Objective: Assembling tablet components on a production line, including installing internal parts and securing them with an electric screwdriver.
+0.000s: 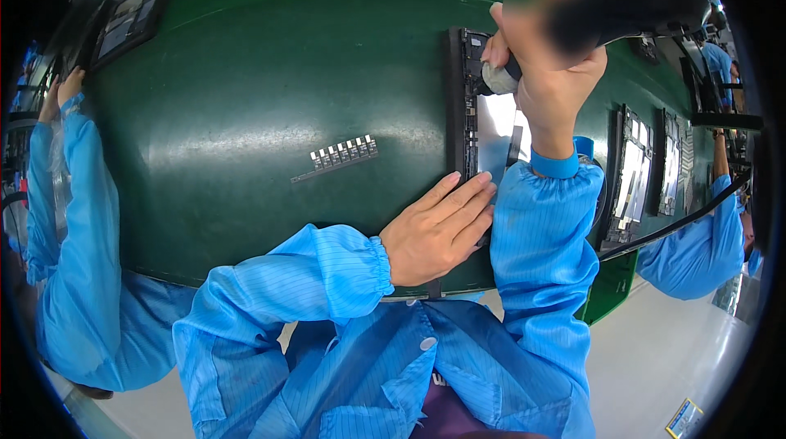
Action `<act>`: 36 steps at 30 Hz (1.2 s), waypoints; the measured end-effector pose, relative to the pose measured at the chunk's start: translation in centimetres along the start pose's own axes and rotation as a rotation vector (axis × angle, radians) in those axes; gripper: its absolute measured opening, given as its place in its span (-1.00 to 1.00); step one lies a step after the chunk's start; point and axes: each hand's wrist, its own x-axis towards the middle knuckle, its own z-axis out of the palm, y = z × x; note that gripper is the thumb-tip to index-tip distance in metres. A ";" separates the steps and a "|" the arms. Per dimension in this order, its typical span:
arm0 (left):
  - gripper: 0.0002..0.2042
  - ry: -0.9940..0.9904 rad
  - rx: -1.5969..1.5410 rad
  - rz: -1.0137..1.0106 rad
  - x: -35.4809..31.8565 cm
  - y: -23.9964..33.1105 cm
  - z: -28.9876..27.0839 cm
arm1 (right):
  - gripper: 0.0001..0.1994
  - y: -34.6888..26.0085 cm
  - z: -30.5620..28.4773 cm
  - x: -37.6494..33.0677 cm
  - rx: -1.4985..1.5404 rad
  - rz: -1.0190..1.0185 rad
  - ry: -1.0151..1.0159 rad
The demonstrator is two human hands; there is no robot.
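Note:
My left hand (438, 226) lies flat, fingers together, on the near corner of a dark open device panel (460, 103) that rests on the green belt (246, 103). My right hand (544, 71) is raised over the panel's far end and grips a black powered hand tool (647, 5), its grey tip (495, 79) touching the panel. A cable (679, 222) hangs from the tool side down to the right. A short strip of small grey parts (342, 154) lies on the belt to the left of the panel.
More open panels (634, 173) lie on the belt to the right, and dark trays (131, 18) at the far left. A person in a blue coat (61, 218) works on my left, another blue sleeve (696, 243) on my right. Pale floor (655, 357) shows below.

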 end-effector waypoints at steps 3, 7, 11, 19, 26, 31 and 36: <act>-0.56 0.014 -0.002 0.002 0.0 -0.1 0.1 | -0.65 -0.2 0.3 0.0 0.044 0.032 0.023; -0.53 0.006 -0.012 0.009 0.0 -0.1 0.2 | -0.65 -0.1 0.1 -0.2 0.018 0.033 0.022; -0.59 0.043 0.013 0.032 -0.2 0.1 0.4 | -0.67 0.1 0.1 -0.4 0.012 0.026 0.008; -0.79 0.157 -0.305 0.380 -2.4 2.4 2.3 | -0.68 0.1 0.4 -0.7 -0.031 -0.016 -0.054; -0.80 -0.087 -0.420 0.462 -3.2 2.1 3.2 | -0.67 0.4 0.2 -0.5 -0.010 -0.066 -0.143; -0.79 -0.118 -0.394 0.466 -3.0 2.3 3.2 | -0.62 0.8 0.4 -0.8 0.374 -0.135 -0.120; -0.80 -0.037 -0.443 0.513 -2.9 2.6 2.5 | -0.62 -2.3 0.0 -0.9 0.038 0.075 0.116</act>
